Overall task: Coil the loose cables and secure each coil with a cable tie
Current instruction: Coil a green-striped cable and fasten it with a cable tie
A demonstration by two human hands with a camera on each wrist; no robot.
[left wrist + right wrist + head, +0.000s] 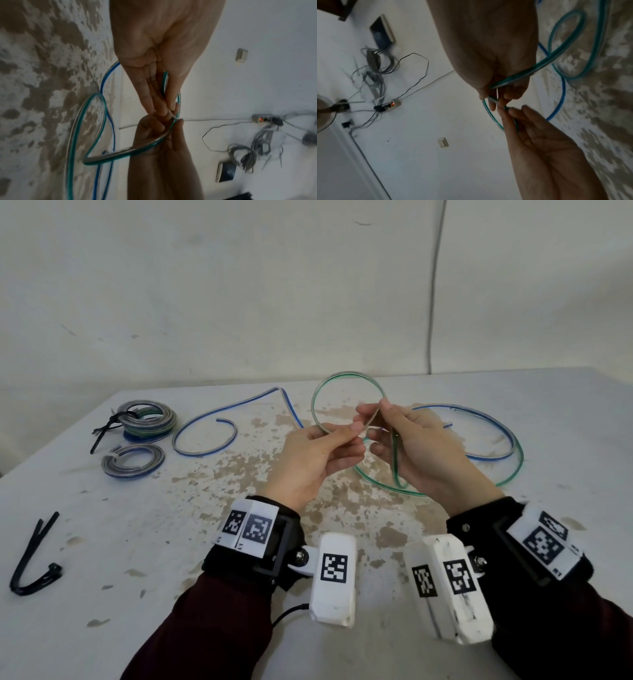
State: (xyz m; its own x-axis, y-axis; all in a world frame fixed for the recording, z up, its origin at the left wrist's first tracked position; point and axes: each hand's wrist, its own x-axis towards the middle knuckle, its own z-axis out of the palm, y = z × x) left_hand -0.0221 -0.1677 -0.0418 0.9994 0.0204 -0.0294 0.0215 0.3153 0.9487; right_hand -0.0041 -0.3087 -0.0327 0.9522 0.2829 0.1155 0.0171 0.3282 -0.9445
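Note:
A clear cable with a green stripe (347,378) is held above the worn white table (137,628), with one round loop standing above my hands. My left hand (356,433) pinches the loop's lower left between thumb and fingers. My right hand (380,422) pinches it where the loop crosses; the cable's slack (394,467) hangs from this hand to the table. The left wrist view has the left fingertips (163,109) on the green cable (77,135). In the right wrist view the right fingertips (493,105) pinch the green cable (556,59). A loose blue-striped cable (205,440) lies behind.
Two tied coils (147,419) (133,462) sit at the table's far left. Spare black cable ties (34,556) lie near the left front edge. A wall stands just behind the table. On the floor past the table are a power strip (257,117) and tangled grey cords (248,155).

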